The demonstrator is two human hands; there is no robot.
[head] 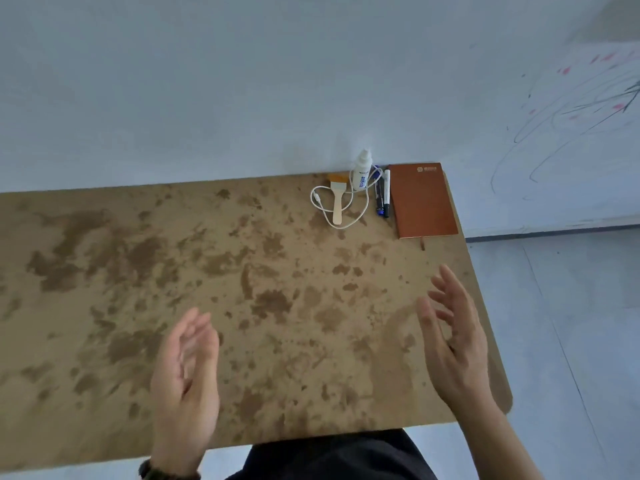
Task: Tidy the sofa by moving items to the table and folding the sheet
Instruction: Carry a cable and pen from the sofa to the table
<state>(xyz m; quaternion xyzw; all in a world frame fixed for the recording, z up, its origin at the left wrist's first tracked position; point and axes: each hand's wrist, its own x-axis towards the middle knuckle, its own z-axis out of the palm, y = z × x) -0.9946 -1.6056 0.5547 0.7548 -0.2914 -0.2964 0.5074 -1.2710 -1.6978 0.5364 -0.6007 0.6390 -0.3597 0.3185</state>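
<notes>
Now we hold the left hand (183, 372) and the right hand (453, 344) above the mottled brown counter (104, 271), palms turned toward each other. Both hands are loose-fingered and grasp nothing, nearer us than the orange notebook (424, 200) (which lies flat at the counter's far right corner). Just left of the notebook lie two markers (382, 197), then a white bottle (362, 171), a wooden-handled brush (337, 202) and a white cable (317, 203) looping around the brush.

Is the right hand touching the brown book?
Apart. The head view shows bare table between the right hand, near the front edge, and the book at the back corner.
</notes>
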